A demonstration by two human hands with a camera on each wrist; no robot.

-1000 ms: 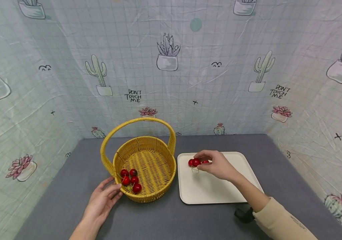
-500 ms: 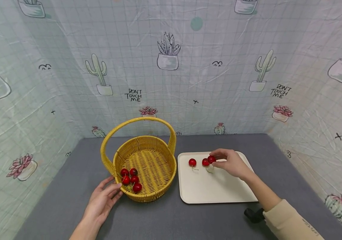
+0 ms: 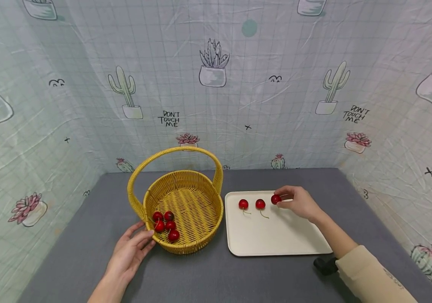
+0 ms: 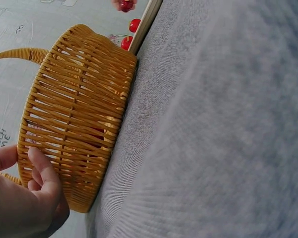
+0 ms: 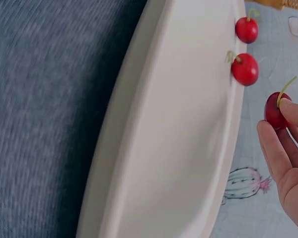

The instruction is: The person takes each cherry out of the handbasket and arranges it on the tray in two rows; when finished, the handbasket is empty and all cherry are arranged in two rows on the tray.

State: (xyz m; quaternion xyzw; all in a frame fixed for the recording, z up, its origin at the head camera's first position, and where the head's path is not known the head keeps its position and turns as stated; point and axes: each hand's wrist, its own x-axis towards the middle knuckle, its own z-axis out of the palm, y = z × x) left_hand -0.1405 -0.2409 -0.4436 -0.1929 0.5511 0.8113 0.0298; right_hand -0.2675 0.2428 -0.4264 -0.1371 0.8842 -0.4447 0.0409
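My right hand (image 3: 300, 203) pinches a dark red cherry (image 5: 274, 110) between thumb and fingertips, its green stem pointing up in the right wrist view. This cherry is over the far side of the white tray (image 3: 269, 237). To its left lie a cherry (image 3: 260, 204) and another cherry (image 3: 243, 204) in a row, stems toward me. My left hand (image 3: 126, 251) grips the near left rim of the yellow wicker basket (image 4: 72, 114), thumb at the rim and fingers against the outer wall. Several red cherries (image 3: 170, 225) sit in the basket's left part.
The basket's tall arched handle (image 3: 174, 149) rises over it. A grey cloth (image 3: 208, 277) covers the table. Patterned sheeting (image 3: 216, 109) stands behind and at both sides. A black object (image 3: 325, 266) shows under the right wrist, close to the tray's near right corner.
My right hand has left the leftmost tray cherries and moved right along the tray, leaving two set apart, with one cherry in its fingertips. The left hand stays at the basket rim.
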